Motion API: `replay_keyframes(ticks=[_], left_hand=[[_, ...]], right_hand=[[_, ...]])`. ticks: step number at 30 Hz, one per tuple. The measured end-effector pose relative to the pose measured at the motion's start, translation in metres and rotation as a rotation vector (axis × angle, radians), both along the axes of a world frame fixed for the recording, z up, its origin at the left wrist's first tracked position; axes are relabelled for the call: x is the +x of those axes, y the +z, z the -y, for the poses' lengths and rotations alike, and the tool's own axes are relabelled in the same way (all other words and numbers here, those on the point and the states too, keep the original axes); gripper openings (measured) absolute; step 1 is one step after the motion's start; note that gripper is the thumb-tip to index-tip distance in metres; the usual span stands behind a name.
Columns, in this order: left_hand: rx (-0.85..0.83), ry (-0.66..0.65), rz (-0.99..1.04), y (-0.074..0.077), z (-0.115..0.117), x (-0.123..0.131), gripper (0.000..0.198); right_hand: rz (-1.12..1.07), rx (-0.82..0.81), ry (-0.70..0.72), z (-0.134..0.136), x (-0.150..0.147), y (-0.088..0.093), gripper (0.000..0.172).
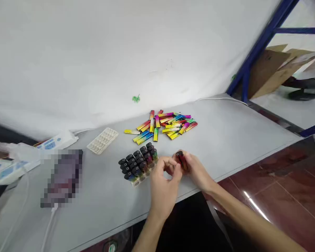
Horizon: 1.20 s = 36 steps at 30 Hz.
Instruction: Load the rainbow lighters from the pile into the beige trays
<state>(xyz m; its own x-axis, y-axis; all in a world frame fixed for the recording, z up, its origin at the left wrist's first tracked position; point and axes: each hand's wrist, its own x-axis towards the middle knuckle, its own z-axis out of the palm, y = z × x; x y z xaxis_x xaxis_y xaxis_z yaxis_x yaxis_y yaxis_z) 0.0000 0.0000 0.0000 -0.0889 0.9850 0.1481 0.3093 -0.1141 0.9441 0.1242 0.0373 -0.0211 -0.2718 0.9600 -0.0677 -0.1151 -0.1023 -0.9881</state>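
Note:
My right hand (196, 170) is closed around a small dark red stick with a black cap (180, 158), held just above the grey table (225, 140). My left hand (164, 180) is next to it, fingers curled and pinching toward the stick's lower end. Just left of my hands stands a white tray filled with several black-capped sticks (138, 163), upright in rows. Further back lies a loose pile of rainbow-coloured sticks (164, 125).
An empty white slotted tray (103, 140) lies at the back left. White and blue devices (28, 154) and a blurred dark object (63, 176) with a white cable sit at the left. Blue shelving (254, 52) and cardboard (275, 66) stand at the right; a white wall rises behind.

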Motion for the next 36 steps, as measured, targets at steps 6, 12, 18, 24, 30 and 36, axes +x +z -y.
replay_keyframes(ticks=[6, 12, 18, 24, 30, 36], left_hand=[[0.344, -0.034, -0.461, -0.019, 0.020, -0.037, 0.010], [0.473, -0.035, -0.718, -0.039, 0.043, -0.064, 0.020], [0.499, 0.013, -0.752, -0.045, 0.046, -0.061, 0.023], [0.453, 0.011, -0.833, -0.045, 0.043, -0.061, 0.024], [0.443, 0.071, -0.898, -0.048, 0.040, -0.059, 0.021], [0.440, 0.081, -0.904, -0.051, 0.040, -0.061, 0.034]], right_hand=[[-0.094, -0.151, -0.094, -0.021, 0.003, -0.010, 0.052], [-0.227, -0.226, -0.109, -0.020, 0.002, -0.001, 0.045], [-0.154, -0.216, -0.082, -0.020, 0.004, -0.001, 0.055], [-0.169, -0.225, -0.084, -0.021, 0.003, -0.004, 0.048], [-0.055, -0.096, -0.087, -0.010, -0.002, -0.005, 0.049], [0.167, 0.186, 0.060, -0.001, -0.013, 0.019, 0.025]])
